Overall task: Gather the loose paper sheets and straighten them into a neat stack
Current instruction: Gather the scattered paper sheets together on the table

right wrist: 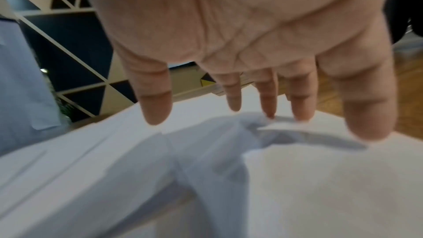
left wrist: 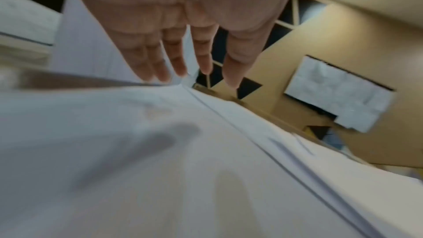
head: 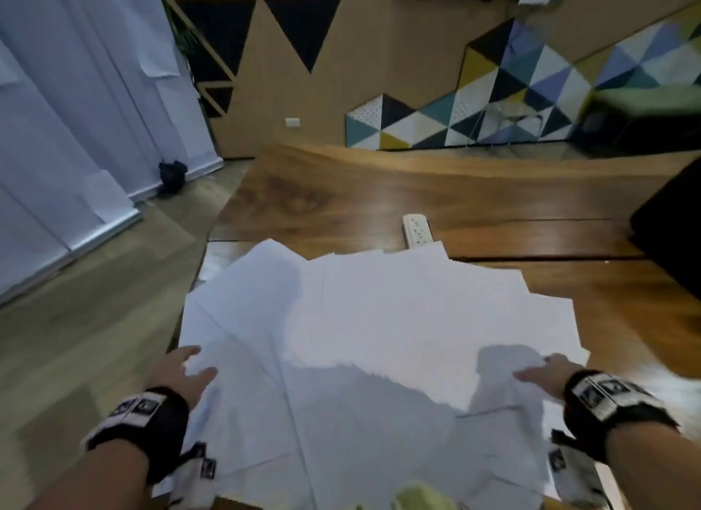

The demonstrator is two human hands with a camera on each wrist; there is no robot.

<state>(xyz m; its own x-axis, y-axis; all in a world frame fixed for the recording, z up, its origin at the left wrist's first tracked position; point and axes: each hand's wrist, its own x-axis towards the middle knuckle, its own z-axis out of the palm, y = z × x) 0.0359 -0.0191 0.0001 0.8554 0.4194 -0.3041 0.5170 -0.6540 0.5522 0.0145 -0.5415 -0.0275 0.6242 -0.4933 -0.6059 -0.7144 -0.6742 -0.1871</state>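
Both hands lie flat with fingers straight, gripping nothing, the left hand (head: 186,373) and right hand (head: 546,375) bracketing the fanned paper sheets (head: 379,339) on the table (head: 379,194), seemingly to sweep its edges inward.

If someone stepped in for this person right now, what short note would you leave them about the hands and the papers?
Left hand: open, fingers straight, over the left edge of the paper sheets; contact is unclear.
Right hand: open, fingers spread, at the right edge of the sheets, fingertips about touching the top sheet.
Papers: fanned out at mixed angles over the near end of the wooden table, some overhanging its left edge. One far corner lies against a white power strip.
Done: nothing squared up yet; no sheet is gripped.
Left: sweep the sheets inward from both sides, then align the edges into one stack.
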